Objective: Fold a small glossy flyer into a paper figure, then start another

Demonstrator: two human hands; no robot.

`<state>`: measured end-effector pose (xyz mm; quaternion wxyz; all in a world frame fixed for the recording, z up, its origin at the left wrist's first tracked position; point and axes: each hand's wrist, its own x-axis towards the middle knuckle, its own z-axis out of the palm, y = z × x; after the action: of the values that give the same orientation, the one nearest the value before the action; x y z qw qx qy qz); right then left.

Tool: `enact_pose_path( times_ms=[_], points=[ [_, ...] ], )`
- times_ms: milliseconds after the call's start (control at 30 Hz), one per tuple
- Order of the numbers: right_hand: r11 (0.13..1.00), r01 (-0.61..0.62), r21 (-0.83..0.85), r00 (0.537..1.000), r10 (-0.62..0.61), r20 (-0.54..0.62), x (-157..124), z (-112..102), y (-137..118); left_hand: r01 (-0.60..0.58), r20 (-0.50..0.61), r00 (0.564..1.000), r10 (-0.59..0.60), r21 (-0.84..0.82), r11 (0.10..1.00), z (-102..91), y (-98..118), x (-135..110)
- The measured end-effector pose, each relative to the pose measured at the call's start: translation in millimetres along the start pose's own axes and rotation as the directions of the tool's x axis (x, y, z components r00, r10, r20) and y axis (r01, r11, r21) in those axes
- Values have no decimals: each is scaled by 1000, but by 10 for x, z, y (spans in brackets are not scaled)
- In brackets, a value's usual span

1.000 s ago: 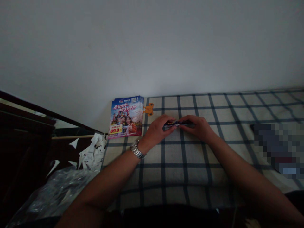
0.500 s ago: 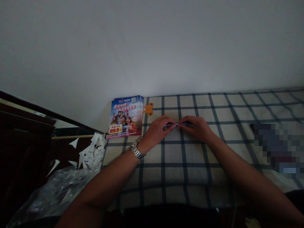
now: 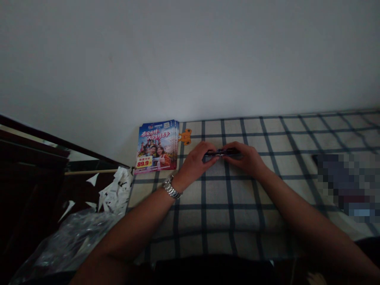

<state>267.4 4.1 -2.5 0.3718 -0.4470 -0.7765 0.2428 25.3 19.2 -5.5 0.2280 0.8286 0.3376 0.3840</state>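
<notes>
Between my hands, just above the checked cloth, is a thin dark printed piece [image 3: 220, 152], seen almost edge-on; it looks like folded paper, but its faces are hidden. My left hand [image 3: 203, 155], with a silver watch on the wrist, pinches its left end between thumb and fingers. The right end is pinched the same way by my right hand [image 3: 242, 154]. The fingertips of both hands are close together, with a small gap where the piece shows. To the left lies a stack of printed leaflets [image 3: 157, 146], blue and pink, marked 89.9.
The checked cloth [image 3: 216, 217] covers the table, which meets a pale wall [image 3: 190, 59]. An orange bear figure [image 3: 186, 137] is beside the stack. Torn white paper [image 3: 115, 192] and clear plastic wrap [image 3: 74, 237] lie off the left edge. A pixelated dark object [image 3: 341, 182] lies on the right.
My fingertips have drawn slightly apart, and more of the dark piece shows between them. Both hands still pinch it in nearly the same spot. The stack has not moved.
</notes>
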Motion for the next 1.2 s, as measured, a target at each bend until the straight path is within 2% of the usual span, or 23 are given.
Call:
enact_pose_path(
  times_ms=[100, 300, 600, 1200],
  points=[
    [999, 9, 45, 1000, -8, -29, -6, 15, 7, -23, 1, 1000, 23, -11, 1000, -5, 5, 6],
    [987, 160, 25, 987, -159, -16, 15, 16, 41, -33, -11, 999, 33, -15, 999, 3, -10, 9],
    [974, 224, -19, 974, -225, -21, 20, 9, 7, -47, -6, 999, 47, -3, 999, 5, -5, 4],
    [977, 203, -67, 979, -204, -2, -4, 29, 39, -40, 8, 999, 40, 43, 998, 0, 39, 0]
  ],
)
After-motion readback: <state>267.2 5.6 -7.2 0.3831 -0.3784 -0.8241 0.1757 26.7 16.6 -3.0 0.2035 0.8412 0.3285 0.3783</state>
